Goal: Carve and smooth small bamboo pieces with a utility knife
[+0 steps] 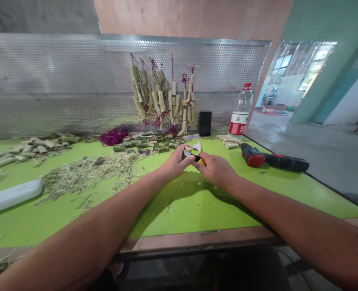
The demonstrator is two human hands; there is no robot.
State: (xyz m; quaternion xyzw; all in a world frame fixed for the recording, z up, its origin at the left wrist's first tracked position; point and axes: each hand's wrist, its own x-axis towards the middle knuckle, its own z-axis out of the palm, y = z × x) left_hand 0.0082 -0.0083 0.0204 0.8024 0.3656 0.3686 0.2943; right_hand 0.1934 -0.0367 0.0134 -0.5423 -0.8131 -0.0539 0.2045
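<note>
My left hand and my right hand meet over the middle of the green table. Both have their fingers closed round a small black and yellow tool, with a short pale bamboo piece at its top by my left thumb. What kind of tool it is I cannot tell. A little white scrap lies just beyond the hands.
Cut bamboo tubes and purple cord lie behind; strung bamboo bundles hang on the perforated metal screen. Shavings spread left, near a white bar. A red-black drill, water bottle and phone stand right.
</note>
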